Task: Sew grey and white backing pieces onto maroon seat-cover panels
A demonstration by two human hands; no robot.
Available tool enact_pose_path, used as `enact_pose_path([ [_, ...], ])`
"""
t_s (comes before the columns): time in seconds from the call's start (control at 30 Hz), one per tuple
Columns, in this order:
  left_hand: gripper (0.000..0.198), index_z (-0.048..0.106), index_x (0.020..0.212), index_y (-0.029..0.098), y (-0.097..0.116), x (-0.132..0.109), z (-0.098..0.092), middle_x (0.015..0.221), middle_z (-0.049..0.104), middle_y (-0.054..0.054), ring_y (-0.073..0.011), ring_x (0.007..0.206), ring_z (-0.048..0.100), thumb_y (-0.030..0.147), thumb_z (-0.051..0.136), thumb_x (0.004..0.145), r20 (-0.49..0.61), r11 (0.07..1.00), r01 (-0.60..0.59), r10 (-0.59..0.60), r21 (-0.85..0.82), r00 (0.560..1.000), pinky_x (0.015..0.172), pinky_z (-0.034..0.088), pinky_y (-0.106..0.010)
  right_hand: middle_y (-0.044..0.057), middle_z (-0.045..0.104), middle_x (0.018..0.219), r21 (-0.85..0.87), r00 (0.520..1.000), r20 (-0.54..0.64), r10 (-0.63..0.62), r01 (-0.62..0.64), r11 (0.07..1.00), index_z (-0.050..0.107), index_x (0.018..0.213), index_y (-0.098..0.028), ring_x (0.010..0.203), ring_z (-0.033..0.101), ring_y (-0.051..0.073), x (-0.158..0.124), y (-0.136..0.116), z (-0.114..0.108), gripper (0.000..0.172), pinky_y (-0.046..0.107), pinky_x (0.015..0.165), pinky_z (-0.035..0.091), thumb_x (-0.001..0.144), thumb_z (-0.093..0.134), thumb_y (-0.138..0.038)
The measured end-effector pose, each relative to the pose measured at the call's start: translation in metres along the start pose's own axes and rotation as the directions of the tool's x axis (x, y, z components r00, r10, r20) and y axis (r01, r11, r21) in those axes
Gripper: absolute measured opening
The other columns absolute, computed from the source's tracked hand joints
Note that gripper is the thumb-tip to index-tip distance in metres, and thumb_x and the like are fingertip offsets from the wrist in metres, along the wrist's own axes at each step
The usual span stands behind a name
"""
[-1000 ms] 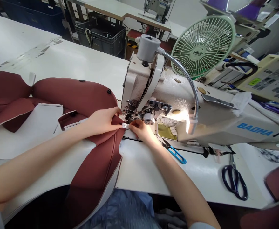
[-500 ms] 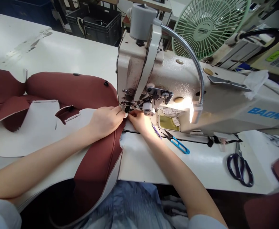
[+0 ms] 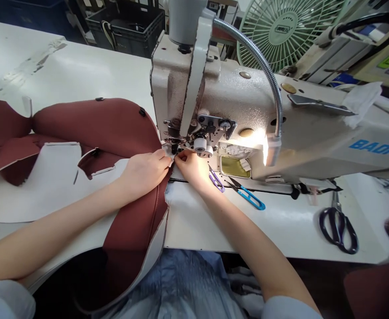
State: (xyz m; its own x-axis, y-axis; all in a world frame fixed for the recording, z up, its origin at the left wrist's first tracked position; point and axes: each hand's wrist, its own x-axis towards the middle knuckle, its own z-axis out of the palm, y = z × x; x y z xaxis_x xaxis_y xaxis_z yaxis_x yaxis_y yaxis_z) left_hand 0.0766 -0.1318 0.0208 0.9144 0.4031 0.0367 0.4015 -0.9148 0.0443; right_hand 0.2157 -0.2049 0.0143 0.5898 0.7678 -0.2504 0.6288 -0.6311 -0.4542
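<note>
A dark red leather cover (image 3: 131, 221) with white foam backing lies across the white table (image 3: 214, 221) and runs under the needle of a cream sewing machine (image 3: 234, 110). My left hand (image 3: 146, 170) lies on the red cover just left of the presser foot, fingers curled and pinching its edge. My right hand (image 3: 191, 167) sits just right of the needle, fingertips pinched on the same edge together with a small white strip. Both hands meet directly under the presser foot.
Purple thread snips (image 3: 216, 180) and blue thread snips (image 3: 249, 195) lie beside my right wrist. Dark scissors (image 3: 339, 223) rest at the right. A green fan (image 3: 287, 31) stands behind the machine; a gooseneck lamp (image 3: 272, 146) lights the bed. A black crate (image 3: 131, 24) sits beyond the table.
The view has moved closer to the machine. Both hands have crept up tighter to the presser foot, and the purple snips have come into sight by my right wrist.
</note>
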Motion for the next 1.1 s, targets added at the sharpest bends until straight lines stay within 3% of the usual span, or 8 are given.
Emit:
enact_pose_path([
  [0.13, 0.028, 0.068, 0.091, 0.02, -0.007, 0.003, 0.001, 0.095, 0.066, -0.005, -0.0201, 0.069, 0.062, 0.027, 0.041, 0.096, 0.074, 0.993, 0.037, -0.028, -0.116, 0.997, 0.051, 0.028, -0.033, 0.004, 0.072, 0.083, -0.022, 1.0, -0.005, -0.019, 0.019, 1.0, 0.072, 0.085, -0.023, 0.077, 0.065, 0.023, -0.001, 0.001, 0.0, 0.023, 0.03, 0.068, 0.046, 0.088, 0.051, -0.032],
  [0.33, 0.029, 0.067, 0.103, 0.021, -0.021, 0.007, 0.01, 0.106, 0.069, -0.005, -0.0228, 0.097, 0.065, 0.034, 0.042, 0.098, -0.09, 0.883, 0.135, -0.196, -0.449, 0.977, 0.073, 0.044, -0.03, 0.006, 0.073, 0.086, -0.067, 1.0, 0.004, -0.03, 0.03, 0.997, 0.072, 0.093, -0.023, 0.08, 0.067, 0.026, -0.001, 0.001, 0.0, 0.025, 0.032, 0.067, 0.047, 0.089, 0.049, -0.034],
  [0.43, 0.032, 0.068, 0.107, 0.021, -0.017, 0.007, 0.012, 0.107, 0.069, -0.006, -0.0231, 0.093, 0.066, 0.035, 0.041, 0.099, -0.14, 0.923, 0.137, -0.198, -0.359, 0.97, 0.067, 0.043, -0.03, 0.006, 0.073, 0.087, -0.059, 1.0, -0.011, -0.025, 0.024, 0.998, 0.072, 0.093, -0.024, 0.08, 0.067, 0.026, -0.001, 0.001, 0.001, 0.025, 0.032, 0.067, 0.047, 0.088, 0.049, -0.033],
  [0.57, 0.035, 0.07, 0.102, 0.021, -0.008, 0.003, 0.011, 0.097, 0.07, -0.007, -0.0231, 0.082, 0.066, 0.028, 0.036, 0.1, -0.165, 0.995, 0.038, -0.052, -0.087, 0.985, 0.057, 0.033, -0.032, 0.004, 0.073, 0.086, -0.025, 1.0, -0.023, -0.006, 0.006, 1.0, 0.072, 0.091, -0.024, 0.081, 0.067, 0.024, -0.002, 0.0, 0.002, 0.023, 0.03, 0.068, 0.047, 0.089, 0.05, -0.033],
  [0.67, 0.034, 0.07, 0.103, 0.021, -0.007, 0.002, 0.01, 0.092, 0.07, -0.007, -0.0223, 0.077, 0.066, 0.026, 0.036, 0.099, -0.15, 1.0, 0.016, -0.016, -0.006, 0.989, 0.055, 0.03, -0.033, 0.003, 0.073, 0.085, -0.01, 1.0, -0.027, 0.015, -0.015, 1.0, 0.071, 0.091, -0.024, 0.082, 0.067, 0.023, -0.003, -0.002, 0.002, 0.023, 0.029, 0.069, 0.047, 0.089, 0.051, -0.033],
  [0.83, 0.029, 0.065, 0.112, 0.021, -0.011, 0.004, 0.01, 0.093, 0.07, -0.005, -0.0231, 0.073, 0.066, 0.028, 0.043, 0.096, -0.084, 0.993, 0.118, -0.117, 0.01, 0.99, 0.05, 0.023, -0.033, 0.002, 0.073, 0.087, -0.039, 0.999, -0.048, 0.003, -0.005, 0.999, 0.071, 0.092, -0.024, 0.083, 0.067, 0.022, -0.005, -0.002, 0.004, 0.023, 0.028, 0.069, 0.047, 0.089, 0.05, -0.032],
  [0.97, 0.024, 0.067, 0.103, 0.024, -0.011, 0.007, 0.009, 0.09, 0.073, -0.002, -0.0235, 0.079, 0.068, 0.026, 0.044, 0.093, -0.046, 0.987, 0.152, -0.154, -0.051, 0.987, 0.052, 0.026, -0.033, 0.002, 0.073, 0.086, -0.05, 0.997, -0.069, -0.02, 0.016, 0.999, 0.071, 0.091, -0.024, 0.082, 0.067, 0.022, -0.005, 0.0, 0.007, 0.022, 0.027, 0.067, 0.046, 0.089, 0.05, -0.031],
  [1.1, 0.02, 0.066, 0.102, 0.026, -0.012, 0.007, 0.01, 0.101, 0.074, 0.001, -0.0216, 0.087, 0.069, 0.027, 0.05, 0.09, -0.069, 0.969, 0.172, -0.187, -0.176, 0.98, 0.055, 0.032, -0.032, 0.0, 0.073, 0.086, -0.046, 0.997, -0.077, -0.031, 0.027, 0.999, 0.071, 0.091, -0.025, 0.082, 0.068, 0.022, -0.005, 0.0, 0.008, 0.021, 0.028, 0.067, 0.046, 0.09, 0.05, -0.032],
])
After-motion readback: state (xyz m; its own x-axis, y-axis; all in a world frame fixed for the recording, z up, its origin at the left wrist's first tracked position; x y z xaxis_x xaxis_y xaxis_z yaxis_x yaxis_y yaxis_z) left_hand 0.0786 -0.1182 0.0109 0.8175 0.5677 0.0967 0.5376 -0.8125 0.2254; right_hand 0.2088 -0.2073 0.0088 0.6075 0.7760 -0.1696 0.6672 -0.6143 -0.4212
